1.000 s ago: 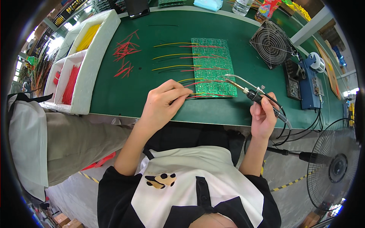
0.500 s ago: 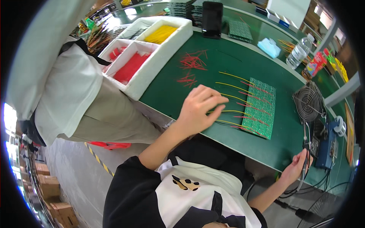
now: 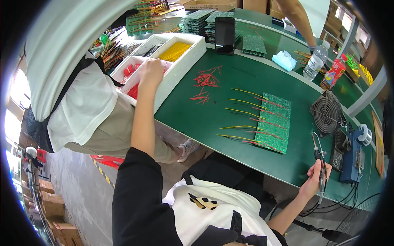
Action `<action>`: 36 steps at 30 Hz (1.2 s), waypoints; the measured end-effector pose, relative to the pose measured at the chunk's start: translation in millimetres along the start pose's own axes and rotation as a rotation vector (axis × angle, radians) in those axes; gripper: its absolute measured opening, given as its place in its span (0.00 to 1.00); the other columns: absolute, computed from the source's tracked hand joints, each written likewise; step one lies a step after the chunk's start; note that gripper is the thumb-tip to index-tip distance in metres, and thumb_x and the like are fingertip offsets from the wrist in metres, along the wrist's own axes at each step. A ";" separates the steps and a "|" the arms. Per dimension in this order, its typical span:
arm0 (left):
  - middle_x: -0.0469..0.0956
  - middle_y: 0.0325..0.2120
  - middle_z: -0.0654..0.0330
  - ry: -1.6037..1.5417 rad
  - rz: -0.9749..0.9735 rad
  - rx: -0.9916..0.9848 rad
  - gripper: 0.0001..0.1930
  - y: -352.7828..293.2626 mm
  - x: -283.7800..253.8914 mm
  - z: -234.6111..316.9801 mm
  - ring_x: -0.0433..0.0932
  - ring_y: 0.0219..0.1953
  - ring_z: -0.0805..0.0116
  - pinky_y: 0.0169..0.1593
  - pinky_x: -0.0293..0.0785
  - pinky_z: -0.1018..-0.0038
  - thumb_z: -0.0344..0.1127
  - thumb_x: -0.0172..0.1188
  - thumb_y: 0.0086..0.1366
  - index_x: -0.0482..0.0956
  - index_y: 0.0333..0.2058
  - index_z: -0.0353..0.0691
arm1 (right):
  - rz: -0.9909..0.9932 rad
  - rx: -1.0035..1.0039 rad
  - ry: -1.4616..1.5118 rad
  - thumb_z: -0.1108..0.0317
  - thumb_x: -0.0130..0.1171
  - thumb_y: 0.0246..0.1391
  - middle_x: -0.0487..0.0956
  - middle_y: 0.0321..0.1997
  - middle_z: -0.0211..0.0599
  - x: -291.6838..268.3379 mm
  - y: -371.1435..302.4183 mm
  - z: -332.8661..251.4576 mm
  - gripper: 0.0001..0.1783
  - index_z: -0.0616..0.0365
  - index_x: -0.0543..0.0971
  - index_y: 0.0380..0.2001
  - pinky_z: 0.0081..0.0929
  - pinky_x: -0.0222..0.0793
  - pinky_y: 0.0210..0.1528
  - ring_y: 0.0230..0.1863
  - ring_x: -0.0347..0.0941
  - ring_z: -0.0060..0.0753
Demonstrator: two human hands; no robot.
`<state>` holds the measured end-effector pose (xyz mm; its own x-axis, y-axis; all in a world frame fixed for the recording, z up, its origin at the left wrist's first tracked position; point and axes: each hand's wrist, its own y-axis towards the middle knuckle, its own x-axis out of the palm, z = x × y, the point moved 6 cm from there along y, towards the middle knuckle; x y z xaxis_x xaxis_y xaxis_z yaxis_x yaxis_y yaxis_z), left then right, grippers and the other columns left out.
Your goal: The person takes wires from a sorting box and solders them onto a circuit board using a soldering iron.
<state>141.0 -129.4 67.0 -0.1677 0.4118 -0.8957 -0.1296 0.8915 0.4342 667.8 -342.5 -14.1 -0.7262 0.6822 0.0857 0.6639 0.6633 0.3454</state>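
Note:
My left hand reaches into the white foam box, over the compartment of red wires. Its fingers are curled, and the fingertips are hidden behind the hand. In my right hand is a soldering iron, tip pointing up and away, held above the near right of the table. Between the hands lies a green circuit board panel. Several yellow wires and red wires run across it, the yellow ones sticking out to the left. Loose red wires lie nearer the box.
A person in white stands close at my left. Another person's arm reaches down near a water bottle. A phone, board stacks, a round-grilled fan and a blue soldering station stand around the work area.
My left hand has moved from beside the yellow wires up and left into the foam box. My right hand has raised the soldering iron slightly. Another arm has appeared at the far right.

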 end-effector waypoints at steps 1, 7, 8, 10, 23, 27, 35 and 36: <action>0.75 0.38 0.50 -0.022 -0.103 -0.045 0.10 2.1 7.0 -12.3 0.74 0.43 0.55 0.44 0.71 0.64 0.32 0.51 0.55 0.76 0.35 0.37 | 0.003 0.000 0.003 0.69 0.54 0.53 0.62 0.16 0.24 -1.3 0.2 -0.1 0.08 0.56 0.67 0.24 0.11 0.48 0.18 0.16 0.53 0.11; 0.75 0.42 0.50 0.070 -0.334 -0.160 0.14 11.5 53.6 -36.0 0.74 0.46 0.57 0.47 0.70 0.66 0.32 0.49 0.55 0.77 0.40 0.38 | -0.014 0.022 0.028 0.69 0.56 0.51 0.64 0.15 0.25 -2.9 1.7 3.5 0.09 0.57 0.67 0.26 0.11 0.49 0.18 0.16 0.55 0.12; 0.76 0.39 0.51 0.064 -0.277 -0.145 0.12 16.9 59.3 -36.7 0.75 0.43 0.57 0.45 0.71 0.64 0.35 0.49 0.54 0.78 0.35 0.40 | -0.012 0.023 0.019 0.69 0.56 0.51 0.64 0.15 0.25 -4.4 2.6 3.2 0.09 0.57 0.67 0.26 0.11 0.49 0.18 0.16 0.55 0.12; 0.78 0.32 0.52 0.056 -0.183 -0.153 0.10 16.6 52.2 -32.2 0.77 0.39 0.57 0.41 0.72 0.63 0.35 0.50 0.51 0.80 0.28 0.42 | -0.016 0.025 0.014 0.69 0.56 0.51 0.64 0.15 0.25 -5.1 2.6 3.7 0.09 0.57 0.67 0.26 0.11 0.49 0.18 0.16 0.55 0.12; 0.79 0.23 0.54 -0.774 0.204 -0.318 0.10 0.2 16.3 -13.9 0.79 0.27 0.62 0.36 0.73 0.68 0.34 0.58 0.51 0.80 0.31 0.37 | -0.037 0.015 -0.032 0.68 0.57 0.51 0.63 0.15 0.25 -0.6 0.7 -0.1 0.10 0.57 0.67 0.24 0.11 0.49 0.18 0.16 0.55 0.11; 0.80 0.26 0.55 -1.020 0.076 -0.352 0.11 -1.8 21.4 -10.2 0.79 0.30 0.73 0.33 0.72 0.80 0.30 0.58 0.52 0.78 0.33 0.31 | -0.040 -0.005 -0.057 0.67 0.55 0.53 0.62 0.15 0.24 -1.5 0.2 -0.9 0.09 0.56 0.67 0.24 0.11 0.47 0.18 0.16 0.53 0.10; 0.80 0.25 0.53 -1.215 0.119 -0.310 0.12 2.0 33.8 -16.5 0.78 0.27 0.72 0.32 0.72 0.81 0.24 0.60 0.48 0.77 0.34 0.28 | -0.032 0.018 -0.061 0.68 0.55 0.53 0.63 0.15 0.23 0.3 0.0 0.2 0.09 0.56 0.67 0.24 0.10 0.47 0.19 0.17 0.53 0.10; 0.80 0.25 0.53 -1.214 0.117 -0.311 0.12 0.8 29.9 -14.4 0.78 0.27 0.72 0.32 0.72 0.81 0.24 0.60 0.48 0.77 0.34 0.28 | -0.024 0.023 -0.064 0.68 0.55 0.53 0.63 0.15 0.23 -0.5 -0.1 0.7 0.09 0.56 0.67 0.24 0.10 0.47 0.19 0.17 0.53 0.10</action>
<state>121.8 -119.1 42.0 0.7900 0.5407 -0.2891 -0.4271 0.8236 0.3733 668.2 -342.6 -14.9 -0.7298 0.6834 0.0173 0.6504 0.6863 0.3255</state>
